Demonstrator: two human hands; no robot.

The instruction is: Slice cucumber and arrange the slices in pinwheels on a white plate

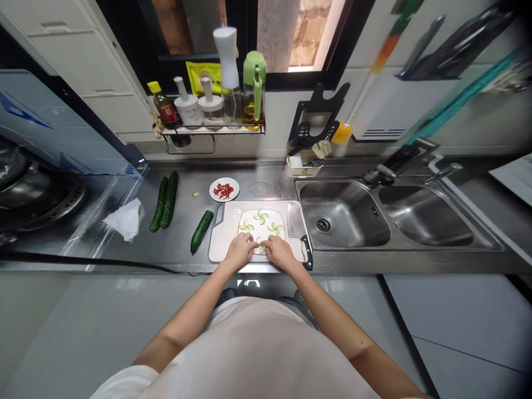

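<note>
A white squarish plate (270,220) lies on the pale cutting board (226,233). Cucumber slices form pinwheels on it, one at the top (261,216), one at the left (246,226) and one at the right (275,228). At the plate's near edge, both hands meet over another group of slices (260,249). My left hand (241,249) has its fingers pinched together at the left of that group. From the right, my right hand (277,250) touches the same slices, its fingers also pressed together. What lies between the fingertips is too small to make out.
A knife (306,252) rests on the board's right side, beside the sink (344,213). Behind the board is a small plate of red pieces (224,189). Cucumbers (201,231) and a crumpled white cloth (126,219) lie to the left.
</note>
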